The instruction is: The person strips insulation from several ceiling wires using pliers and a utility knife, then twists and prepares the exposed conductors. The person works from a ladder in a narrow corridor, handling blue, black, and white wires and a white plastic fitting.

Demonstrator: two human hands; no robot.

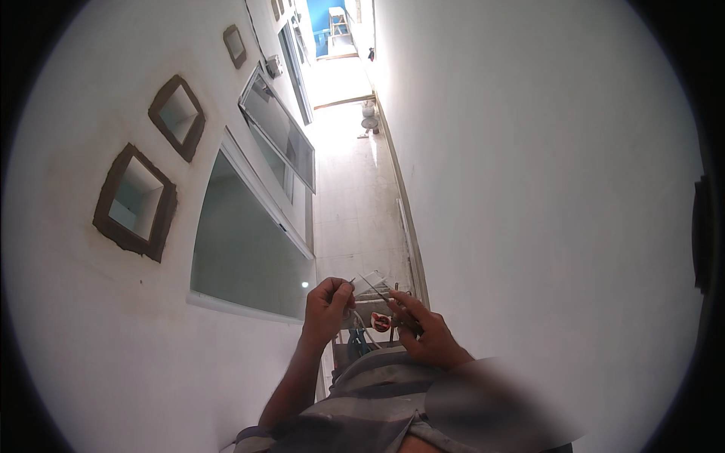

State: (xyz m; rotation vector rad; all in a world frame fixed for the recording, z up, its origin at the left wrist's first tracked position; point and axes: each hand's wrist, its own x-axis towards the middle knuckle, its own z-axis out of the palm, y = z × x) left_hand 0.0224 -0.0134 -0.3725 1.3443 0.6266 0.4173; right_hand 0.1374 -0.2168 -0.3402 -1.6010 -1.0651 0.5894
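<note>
My left hand point(331, 306) is closed in a pinch, with a small dark tip poking out above the fingers. A pale cable point(361, 323) hangs beneath that hand and curves to the right, which suggests it is the thing pinched. My right hand point(424, 328) is closed around a slim tool with a thin dark pointed shaft point(373, 288). The shaft slants up and left towards my left hand, apart from it; its exact kind is unclear. Below and between the hands are a red and white round item point(381, 322) and a blue-handled tool point(356, 341).
A white wall point(544, 166) rises close on my right. To the left, a wall carries a sliding window point(249, 241), a tilted framed pane point(283, 124) and square openings with brown rims point(136, 202). Far down the narrow passage stands a stepladder point(337, 21).
</note>
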